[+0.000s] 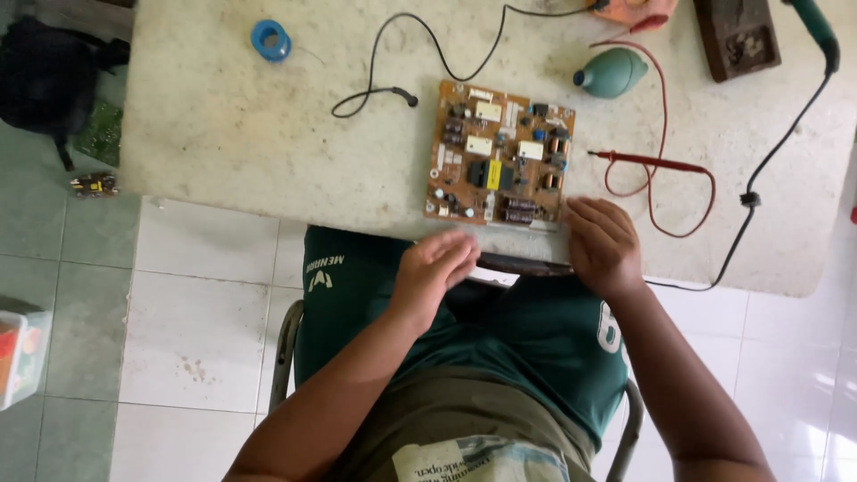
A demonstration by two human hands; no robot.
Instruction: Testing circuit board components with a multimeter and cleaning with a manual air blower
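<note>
A brown circuit board point(498, 156) crowded with components lies flat on the pale stone table point(250, 134), near its front edge. My left hand point(435, 266) hovers just below the table edge over my lap, fingers loosely curled and blurred, holding nothing I can see. My right hand point(603, 245) rests knuckles-up on the table edge, right of the board's near corner, with its fingers bent. A dark flat object point(522, 264) lies on my lap between the two hands. A red probe point(644, 162) with its red lead lies on the table right of the board.
On the table: a black probe and lead point(393, 91), a blue solder spool point(270, 40), a green rubber blower bulb point(612, 72), a dark brown tray point(737, 37), a green-handled tool point(817, 31) with black cord. A black bag point(49, 76) lies on the tiled floor at left.
</note>
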